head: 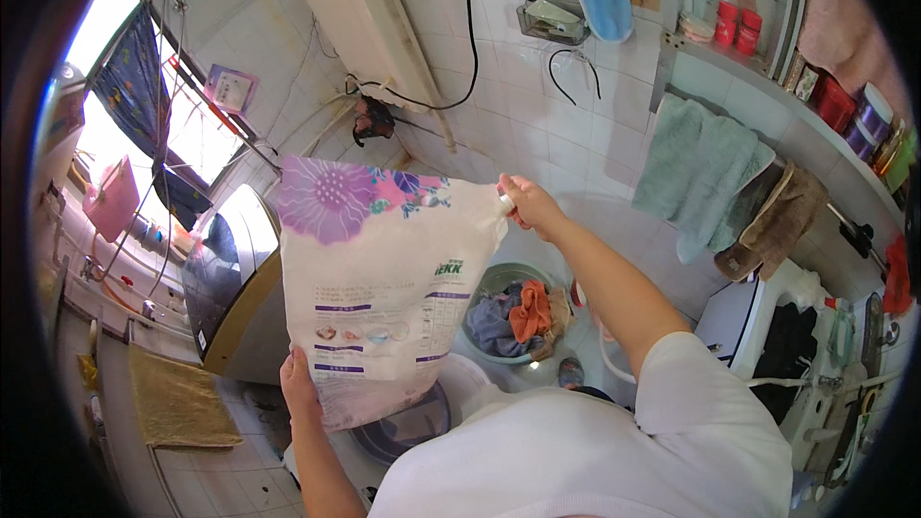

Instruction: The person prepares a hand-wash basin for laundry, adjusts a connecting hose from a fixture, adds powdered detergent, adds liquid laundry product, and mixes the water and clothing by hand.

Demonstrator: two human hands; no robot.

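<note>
A large white plastic bag (pixel 381 259) with a purple flower print and printed writing hangs tilted in front of me. It looks like a laundry detergent refill bag. My right hand (pixel 532 207) grips its upper right corner, where a white cap or spout (pixel 505 201) shows between the fingers. Lower down, my left hand (pixel 301 383) holds the bag's left edge; its fingers are partly hidden behind the bag. Beyond the bag, a green basin (pixel 496 277) on the floor holds bluish-grey cloth (pixel 496 324), an orange cloth (pixel 531 313) and a tan cloth (pixel 557 320).
A washing machine (pixel 237 273) stands left, under a window with a dark curtain (pixel 133 79). Below the bag is a round dark lid or tub (pixel 410 424). Right, towels (pixel 698 173) hang beneath a shelf, near a sink (pixel 806 417) with black cloth in it.
</note>
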